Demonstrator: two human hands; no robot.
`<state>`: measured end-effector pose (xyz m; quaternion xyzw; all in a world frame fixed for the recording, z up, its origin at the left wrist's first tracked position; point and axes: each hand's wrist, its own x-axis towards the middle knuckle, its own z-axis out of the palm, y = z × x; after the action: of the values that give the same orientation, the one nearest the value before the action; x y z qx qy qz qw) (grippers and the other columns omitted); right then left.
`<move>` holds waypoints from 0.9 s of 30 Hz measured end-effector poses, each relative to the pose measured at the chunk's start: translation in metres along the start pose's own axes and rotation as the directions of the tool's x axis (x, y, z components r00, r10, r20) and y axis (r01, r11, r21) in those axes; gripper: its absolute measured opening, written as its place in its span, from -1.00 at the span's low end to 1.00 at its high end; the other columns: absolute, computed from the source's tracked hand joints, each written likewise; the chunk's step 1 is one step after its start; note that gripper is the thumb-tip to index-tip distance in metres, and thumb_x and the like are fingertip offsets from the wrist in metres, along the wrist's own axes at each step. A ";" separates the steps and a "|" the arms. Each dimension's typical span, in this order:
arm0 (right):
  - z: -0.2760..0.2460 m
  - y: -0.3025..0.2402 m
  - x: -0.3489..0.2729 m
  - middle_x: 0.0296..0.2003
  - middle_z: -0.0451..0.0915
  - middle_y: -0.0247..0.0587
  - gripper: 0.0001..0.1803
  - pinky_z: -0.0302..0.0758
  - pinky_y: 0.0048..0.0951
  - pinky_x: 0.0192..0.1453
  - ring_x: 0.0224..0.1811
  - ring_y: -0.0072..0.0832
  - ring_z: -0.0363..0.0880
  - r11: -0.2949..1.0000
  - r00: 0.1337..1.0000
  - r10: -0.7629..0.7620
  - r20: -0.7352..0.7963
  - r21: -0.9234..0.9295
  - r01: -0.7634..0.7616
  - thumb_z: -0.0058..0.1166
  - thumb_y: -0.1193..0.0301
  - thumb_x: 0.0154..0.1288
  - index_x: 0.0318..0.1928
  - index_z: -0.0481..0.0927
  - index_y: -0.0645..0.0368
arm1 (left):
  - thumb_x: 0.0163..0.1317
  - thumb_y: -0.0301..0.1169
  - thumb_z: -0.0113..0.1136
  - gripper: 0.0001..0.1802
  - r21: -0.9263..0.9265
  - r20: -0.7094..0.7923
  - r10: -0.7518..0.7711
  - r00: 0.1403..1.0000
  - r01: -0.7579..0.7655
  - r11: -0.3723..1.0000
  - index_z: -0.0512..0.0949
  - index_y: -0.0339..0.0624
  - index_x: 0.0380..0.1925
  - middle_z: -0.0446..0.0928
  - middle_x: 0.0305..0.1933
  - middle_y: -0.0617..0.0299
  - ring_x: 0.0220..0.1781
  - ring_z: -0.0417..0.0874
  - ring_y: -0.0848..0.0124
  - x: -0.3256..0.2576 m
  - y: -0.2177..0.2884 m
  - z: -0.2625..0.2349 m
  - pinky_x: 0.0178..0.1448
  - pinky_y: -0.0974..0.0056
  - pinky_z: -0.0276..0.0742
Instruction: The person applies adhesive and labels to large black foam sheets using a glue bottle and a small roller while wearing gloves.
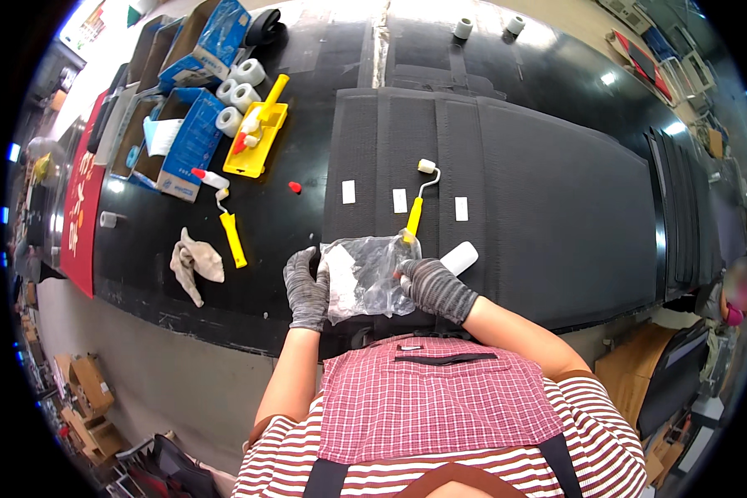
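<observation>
My grey-gloved left hand [306, 290] and grey-gloved right hand [433, 288] clamp their fingers on opposite edges of a crumpled clear plastic bag [365, 276], held over the near edge of the black ribbed fabric panel [556, 191]. A small yellow-handled roller [418, 199] lies just beyond; a crumpled beige rag [194, 261] lies left.

Grey-knit gloves [307, 290], clear bag [365, 278], yellow-handled roller [415, 212], black mat [539, 207] — red-checked, seemingly, apron [436, 398].
</observation>
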<state>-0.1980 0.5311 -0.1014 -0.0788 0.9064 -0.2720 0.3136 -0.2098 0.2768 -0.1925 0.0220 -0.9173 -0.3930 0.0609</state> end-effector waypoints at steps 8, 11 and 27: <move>0.045 0.005 0.029 -0.36 0.65 -0.24 -0.79 0.59 -0.40 -0.23 -0.33 -0.37 0.65 0.875 0.978 -0.123 -0.167 0.446 0.186 0.03 0.53 0.28 -0.12 0.65 0.11 | 0.04 -0.41 0.38 -0.58 0.038 0.217 -0.261 0.941 0.259 0.965 0.56 -0.23 -0.06 0.55 -0.20 0.09 -0.24 0.58 0.26 -0.021 -0.023 0.000 -0.07 0.19 0.54; 0.030 0.004 0.023 -0.33 0.66 -0.12 -0.80 0.57 -0.27 -0.13 -0.28 -0.20 0.64 0.972 0.925 -0.194 -0.326 0.065 0.227 0.08 0.53 0.23 -0.14 0.65 0.11 | 0.02 -0.42 0.37 -0.71 0.052 0.211 -0.188 0.959 0.181 0.982 0.60 -0.22 -0.22 0.58 -0.29 0.08 -0.21 0.60 0.19 -0.012 -0.030 0.005 -0.05 0.16 0.55; 0.003 0.111 -0.081 -0.11 0.59 -0.13 -0.53 0.44 -0.19 0.21 0.02 -0.14 0.55 0.993 0.878 0.113 -0.464 0.082 -0.085 0.34 0.31 0.03 -0.03 0.53 0.15 | 0.30 -0.54 0.13 -0.94 -0.374 0.355 -0.048 0.933 0.189 0.908 0.44 -0.22 -0.28 0.46 -0.37 0.31 -0.31 0.45 0.52 -0.026 0.023 0.024 -0.12 0.36 0.47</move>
<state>-0.1291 0.6484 -0.1207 0.0450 0.9496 -0.2933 0.1013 -0.1874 0.3120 -0.1952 -0.0022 -0.8103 -0.5739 -0.1187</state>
